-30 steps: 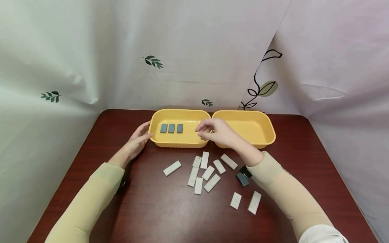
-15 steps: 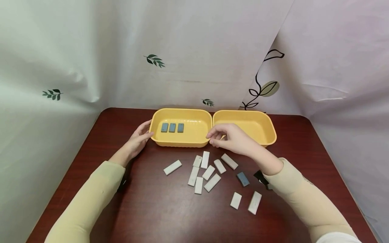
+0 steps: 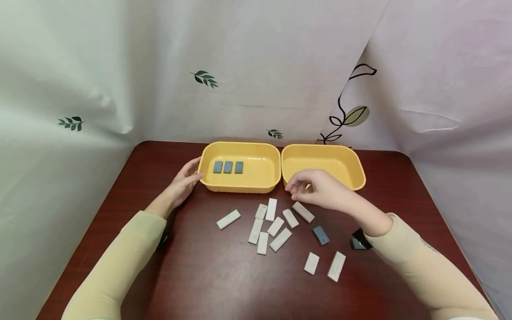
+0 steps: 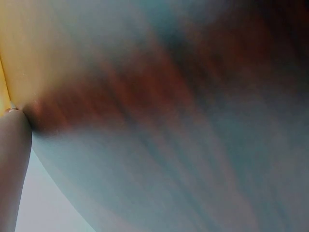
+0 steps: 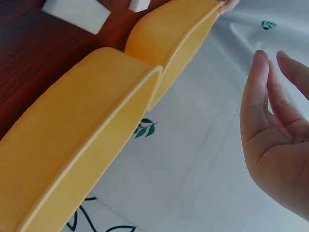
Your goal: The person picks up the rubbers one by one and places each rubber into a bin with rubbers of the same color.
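My left hand (image 3: 184, 183) holds the left end of a yellow plastic bin (image 3: 240, 189), thumb at its rim and fingers along the outside. In this bin three small blue blocks (image 3: 228, 167) lie in a row. My right hand (image 3: 316, 189) hovers over the front rim of a second yellow bin (image 3: 352, 166), fingers loosely bent and nothing between them. The right wrist view shows its fingertips (image 5: 260, 58) apart from the thumb. On the table near the right forearm lie a blue block (image 3: 321, 235) and another blue block (image 3: 358, 244), partly hidden by the dark wrist strap.
Several white blocks (image 3: 280, 239) of two lengths are scattered on the dark red table (image 3: 216, 275) in front of the bins. One long white block (image 3: 228, 219) lies apart at the left. A pale curtain (image 3: 240, 89) hangs behind the table.
My right hand has moved from over the left bin rightward and nearer to me, to the right bin's front edge. The left hand keeps its place on the left bin.
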The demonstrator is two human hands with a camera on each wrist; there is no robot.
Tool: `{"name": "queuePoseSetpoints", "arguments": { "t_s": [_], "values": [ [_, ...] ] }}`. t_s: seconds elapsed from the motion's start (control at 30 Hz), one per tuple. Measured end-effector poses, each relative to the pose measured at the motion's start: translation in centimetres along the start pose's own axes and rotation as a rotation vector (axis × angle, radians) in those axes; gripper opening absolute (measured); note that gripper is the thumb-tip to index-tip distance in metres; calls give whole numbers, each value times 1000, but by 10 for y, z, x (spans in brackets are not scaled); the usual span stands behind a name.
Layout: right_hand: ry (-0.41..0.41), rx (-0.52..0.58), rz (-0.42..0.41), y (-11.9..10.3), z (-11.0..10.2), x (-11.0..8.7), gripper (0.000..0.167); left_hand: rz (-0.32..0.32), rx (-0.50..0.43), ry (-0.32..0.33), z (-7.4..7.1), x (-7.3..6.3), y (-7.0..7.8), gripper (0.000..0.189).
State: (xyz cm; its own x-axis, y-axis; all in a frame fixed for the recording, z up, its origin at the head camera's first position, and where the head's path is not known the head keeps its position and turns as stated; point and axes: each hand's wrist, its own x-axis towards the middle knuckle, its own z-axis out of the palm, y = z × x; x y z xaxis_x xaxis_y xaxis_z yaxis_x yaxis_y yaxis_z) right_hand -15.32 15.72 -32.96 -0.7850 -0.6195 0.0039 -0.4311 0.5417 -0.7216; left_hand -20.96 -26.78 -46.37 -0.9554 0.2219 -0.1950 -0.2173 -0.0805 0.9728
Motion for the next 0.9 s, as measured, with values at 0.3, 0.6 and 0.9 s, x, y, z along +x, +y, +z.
{"name": "queuePoseSetpoints", "arguments": {
  "t_s": [0.3, 0.6, 0.9],
  "values": [
    [-33, -59, 20, 18, -5, -18, 17, 15, -9, -8, 0, 0, -1, 70],
    [-83, -63, 55, 41, -7, -41, 18, 1, -10, 0, 0, 0, 1, 70],
    [-120, -11, 124, 66, -5, -64, 22, 8, -11, -7, -1, 2, 1, 69]
  ]
}}
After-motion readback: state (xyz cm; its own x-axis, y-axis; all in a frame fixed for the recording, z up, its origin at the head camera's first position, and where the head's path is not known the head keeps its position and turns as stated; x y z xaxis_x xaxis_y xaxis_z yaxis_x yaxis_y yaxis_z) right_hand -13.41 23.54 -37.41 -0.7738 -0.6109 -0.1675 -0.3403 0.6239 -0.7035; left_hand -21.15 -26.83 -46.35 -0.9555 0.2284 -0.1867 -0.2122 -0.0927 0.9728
